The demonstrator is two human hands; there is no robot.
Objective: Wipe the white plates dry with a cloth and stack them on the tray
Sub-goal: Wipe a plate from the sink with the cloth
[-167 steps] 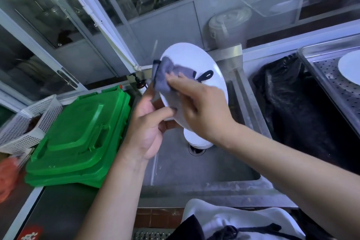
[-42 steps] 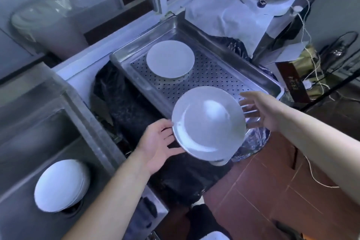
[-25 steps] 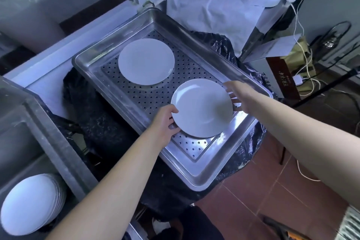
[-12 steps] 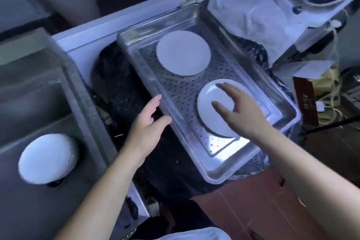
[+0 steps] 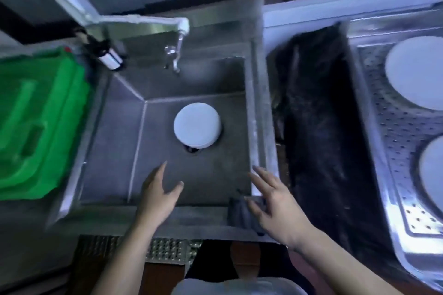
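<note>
A stack of white plates (image 5: 196, 124) sits in the steel sink (image 5: 112, 151), over the drain. My left hand (image 5: 158, 196) hovers open above the sink's near side, empty. My right hand (image 5: 275, 203) is open with fingers spread, just over the grey cloth (image 5: 239, 213) that is draped on the sink's front right corner; the fingertips are at the cloth. On the perforated metal tray (image 5: 393, 132) at the right lie two white plates: one at the back (image 5: 417, 72) and one nearer (image 5: 434, 175), cut off by the frame edge.
A tap (image 5: 173, 55) hangs over the back of the sink. Green plastic lids (image 5: 36, 122) lie to the left. A black plastic bag (image 5: 318, 127) fills the gap between sink and tray. A floor grate (image 5: 155, 249) shows below the sink's front edge.
I set the dried plate down on the tray beside the other one and let go. The view swung left to the sink, and both empty hands moved over its front edge, the right one to the cloth.
</note>
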